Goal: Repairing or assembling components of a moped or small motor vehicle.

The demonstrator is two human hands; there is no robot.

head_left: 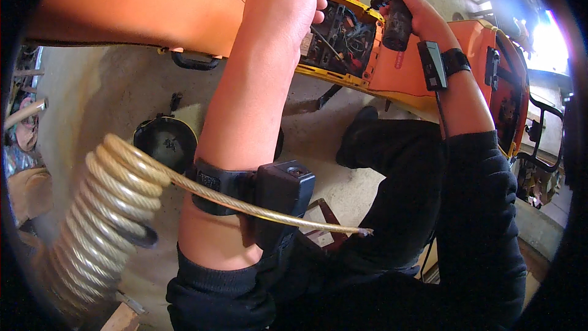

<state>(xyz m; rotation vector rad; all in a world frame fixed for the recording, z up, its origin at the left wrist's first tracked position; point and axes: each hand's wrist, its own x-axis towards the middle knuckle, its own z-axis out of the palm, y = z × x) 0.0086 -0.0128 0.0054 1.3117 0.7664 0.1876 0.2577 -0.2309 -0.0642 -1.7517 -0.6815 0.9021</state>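
A long orange machine body lies across the far side, with a yellow-rimmed open compartment full of wires and dark parts. My left hand is closed in a fist at the left edge of this opening; whatever its fingers hold is hidden. Just below those fingers, a thin rod slants across the compartment. To the right of the opening, my right hand grips a black cordless drill, its head pointing toward the upper right. Black devices are strapped to both forearms.
A translucent coiled hose hangs at the near left, its free end crossing in front of my left forearm. On the floor stands a round black dish-like part. Farther right is a black tubular frame. My legs extend below the machine.
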